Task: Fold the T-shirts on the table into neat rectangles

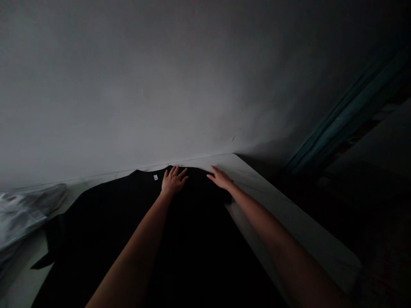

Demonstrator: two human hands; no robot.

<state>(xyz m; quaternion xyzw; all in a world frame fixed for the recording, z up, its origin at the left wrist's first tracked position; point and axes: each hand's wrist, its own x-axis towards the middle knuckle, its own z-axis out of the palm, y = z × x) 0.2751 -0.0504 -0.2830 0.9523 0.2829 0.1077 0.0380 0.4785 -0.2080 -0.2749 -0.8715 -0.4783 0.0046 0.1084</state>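
Observation:
A black T-shirt [195,239] lies spread out on a white marbled table [289,226], its collar toward the wall. A small white label [156,177] shows inside the neckline. My left hand [174,179] rests flat on the shirt just right of the collar, fingers spread. Over the sleeve on the right side, my right hand [220,177] lies with its fingers stretched out and apart. Neither hand grips the cloth. The left sleeve [54,235] is bent and uneven at its end. In the dim light the shirt's folds hardly show.
A grey wall [160,85] stands right behind the table's far edge. Light-coloured folded clothing [25,209], perhaps in plastic, lies at the far left. Beyond the table's right edge it is dark, with a teal curtain-like strip [346,111] at the right.

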